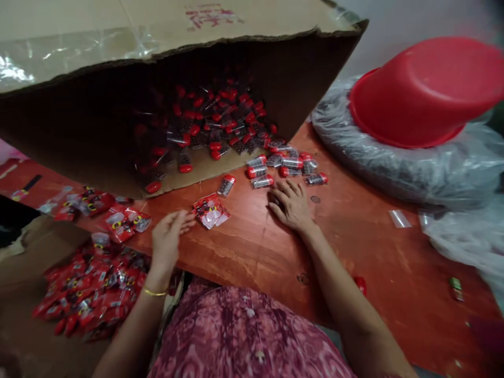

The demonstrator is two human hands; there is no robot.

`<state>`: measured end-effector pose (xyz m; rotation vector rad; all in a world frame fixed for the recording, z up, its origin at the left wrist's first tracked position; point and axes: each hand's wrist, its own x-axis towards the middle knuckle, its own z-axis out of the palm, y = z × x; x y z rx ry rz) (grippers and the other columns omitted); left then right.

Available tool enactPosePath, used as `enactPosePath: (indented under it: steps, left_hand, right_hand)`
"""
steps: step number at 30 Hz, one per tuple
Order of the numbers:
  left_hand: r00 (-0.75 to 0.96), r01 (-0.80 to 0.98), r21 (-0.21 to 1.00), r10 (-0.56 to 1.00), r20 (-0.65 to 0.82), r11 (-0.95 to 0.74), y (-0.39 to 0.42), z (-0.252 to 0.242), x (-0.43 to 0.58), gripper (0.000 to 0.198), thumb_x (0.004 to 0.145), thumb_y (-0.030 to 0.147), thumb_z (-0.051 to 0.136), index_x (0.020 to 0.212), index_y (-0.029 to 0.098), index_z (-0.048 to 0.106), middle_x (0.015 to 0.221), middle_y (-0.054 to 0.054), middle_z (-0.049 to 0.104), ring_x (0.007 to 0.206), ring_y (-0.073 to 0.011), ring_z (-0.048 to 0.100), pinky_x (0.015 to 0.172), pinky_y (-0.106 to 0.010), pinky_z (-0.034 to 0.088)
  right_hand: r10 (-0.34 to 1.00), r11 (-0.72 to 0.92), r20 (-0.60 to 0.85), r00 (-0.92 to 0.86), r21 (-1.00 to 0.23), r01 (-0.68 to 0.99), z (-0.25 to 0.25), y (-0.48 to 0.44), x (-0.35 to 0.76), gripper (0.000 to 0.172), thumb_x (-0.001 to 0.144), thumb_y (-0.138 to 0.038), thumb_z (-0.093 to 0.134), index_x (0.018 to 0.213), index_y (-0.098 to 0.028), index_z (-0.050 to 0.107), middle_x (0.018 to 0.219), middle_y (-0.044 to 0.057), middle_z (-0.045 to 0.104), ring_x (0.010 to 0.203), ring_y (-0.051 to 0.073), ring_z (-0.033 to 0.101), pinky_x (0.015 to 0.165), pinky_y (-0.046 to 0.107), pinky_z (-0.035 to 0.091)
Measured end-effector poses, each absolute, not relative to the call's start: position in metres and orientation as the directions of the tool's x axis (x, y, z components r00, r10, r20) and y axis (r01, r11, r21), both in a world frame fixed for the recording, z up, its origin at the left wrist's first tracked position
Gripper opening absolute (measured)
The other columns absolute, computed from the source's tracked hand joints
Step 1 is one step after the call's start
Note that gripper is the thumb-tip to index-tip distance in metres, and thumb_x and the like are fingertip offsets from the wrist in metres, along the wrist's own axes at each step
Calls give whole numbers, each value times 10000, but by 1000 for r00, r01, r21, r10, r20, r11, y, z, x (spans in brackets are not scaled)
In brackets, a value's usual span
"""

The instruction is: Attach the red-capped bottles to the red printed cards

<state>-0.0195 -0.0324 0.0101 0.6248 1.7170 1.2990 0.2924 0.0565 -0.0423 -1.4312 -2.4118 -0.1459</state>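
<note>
My left hand point(170, 237), a gold bangle at its wrist, is beside a small stack of red printed packets point(211, 210) on the table. Its fingers stretch toward the stack, slightly blurred, and nothing shows in them. My right hand point(290, 206) rests palm down with fingers apart, just in front of several clear tubes with red caps point(262, 181); what lies under the palm is hidden. One more capped tube point(226, 185) lies alone behind the packets. Many like it fill the large cardboard box point(189, 181) lying open toward me.
Filled red packets point(94, 294) heap in a lower carton point(23, 310) at the left; more packets point(126, 223) lie on the table edge above it. A red tub point(425, 94) sits upside down on a plastic-wrapped bundle point(342, 152). A small green-and-red item point(455, 289) lies at right.
</note>
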Motion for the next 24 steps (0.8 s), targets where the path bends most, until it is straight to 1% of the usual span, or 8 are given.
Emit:
enactPosePath:
  steps: [1, 3, 6, 8, 11, 16, 21, 24]
  left_hand:
    - [-482, 116, 955, 856, -186, 273, -31, 6, -13, 306, 719, 426, 645, 857, 155, 680, 873, -110, 726, 852, -238, 678, 875, -406, 487]
    - [-353, 509, 851, 933, 70, 129, -25, 0, -4, 309, 743, 407, 628, 943, 183, 702, 1103, -128, 686, 1088, -280, 601, 1003, -454, 389]
    - [-120, 800, 600, 982, 146, 8, -12, -7, 1, 309, 779, 375, 597, 1036, 237, 700, 1340, -105, 540, 1301, -324, 408, 1079, -533, 257]
    - [-56, 866, 499, 994, 91, 3, -6, -9, 2, 291, 805, 352, 568, 1045, 257, 702, 1361, -98, 518, 1319, -336, 378, 1071, -564, 248]
    - [-56, 900, 435, 995, 80, 15, -2, -13, 4, 267, 826, 318, 536, 1014, 263, 716, 1328, -95, 551, 1310, -333, 390, 1063, -560, 265]
    - [-86, 898, 439, 982, 166, 4, -5, -20, 9, 272, 851, 313, 482, 964, 280, 727, 1291, -65, 587, 1297, -315, 411, 1065, -551, 262]
    - [-95, 907, 419, 987, 132, 31, -5, -20, 8, 413, 832, 394, 525, 1201, 232, 617, 1417, -137, 444, 1336, -358, 341, 1066, -569, 244]
    - [-108, 914, 401, 989, 99, 60, -1, -17, 9, 352, 860, 373, 486, 1124, 229, 670, 1382, -146, 483, 1328, -370, 350, 1053, -585, 253]
  right_hand:
    - [803, 545, 329, -497, -69, 835, -42, 46, 295, 402, 893, -465, 416, 1109, -218, 648, 1282, 92, 570, 1276, 286, 384, 1076, 479, 216]
    - [763, 606, 319, -562, -54, 793, -42, 29, 299, 359, 900, -434, 410, 1070, -260, 674, 1282, 63, 578, 1300, 271, 368, 1090, 476, 192]
    - [753, 609, 338, -564, -33, 793, -44, 13, 304, 341, 893, -416, 420, 1072, -283, 677, 1305, 53, 565, 1315, 273, 360, 1095, 488, 177]
    - [745, 599, 384, -545, -28, 800, -45, 8, 305, 357, 879, -432, 432, 1086, -267, 672, 1322, 72, 550, 1314, 283, 365, 1089, 492, 192]
    - [741, 578, 453, -496, -52, 815, -44, 4, 300, 385, 867, -435, 439, 1100, -225, 661, 1315, 108, 551, 1302, 295, 386, 1076, 486, 228]
    - [782, 536, 471, -408, -176, 826, -35, -7, 266, 286, 865, -332, 461, 1031, -238, 673, 1233, 87, 615, 1235, 276, 461, 1050, 460, 269]
    - [707, 664, 525, -475, -260, 701, -28, -17, 222, 215, 867, -253, 488, 982, -230, 668, 1162, 78, 659, 1187, 242, 506, 1040, 442, 280]
    - [679, 710, 543, -493, -316, 630, -29, -19, 209, 196, 868, -231, 494, 958, -223, 667, 1121, 80, 676, 1154, 234, 531, 1022, 447, 295]
